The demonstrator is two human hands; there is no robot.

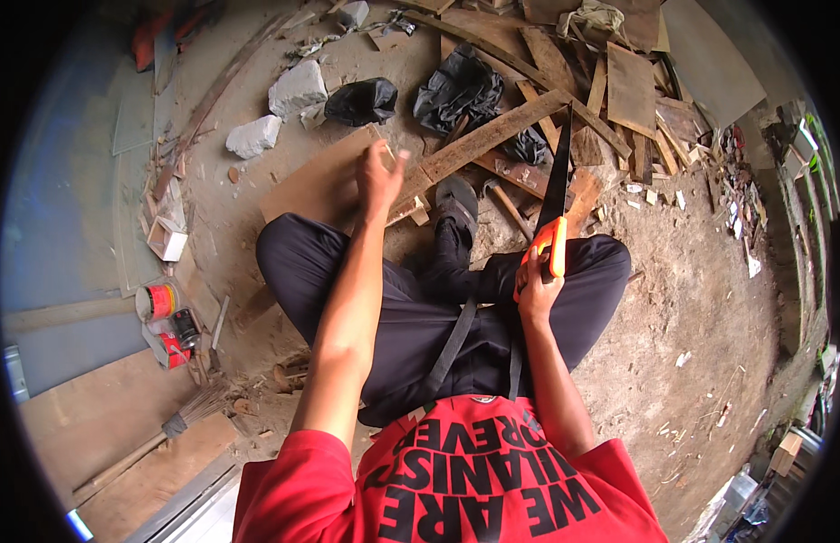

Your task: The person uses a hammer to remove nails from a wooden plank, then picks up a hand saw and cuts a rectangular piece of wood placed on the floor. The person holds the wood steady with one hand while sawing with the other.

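My right hand [539,288] is closed around the orange handle of a handsaw [556,195]. The dark blade points away from me, its tip near a long wooden plank [492,138]. Over at the left, my left hand [380,184] is at the right edge of a thin brown board [316,176]. A pale edge shows between thumb and fingers, which appear to pinch the board; some blur lies there. Between my bent legs, a hammer [510,210] rests by my sandalled foot [457,201], its handle toward me.
Scrap wood [630,86] is piled at the far right. Black plastic bags [456,88] and white broken blocks [298,89] lie ahead. At my left are open paint cans [156,301] and a broom [195,409]. Small wood chips [653,195] litter the dirt floor.
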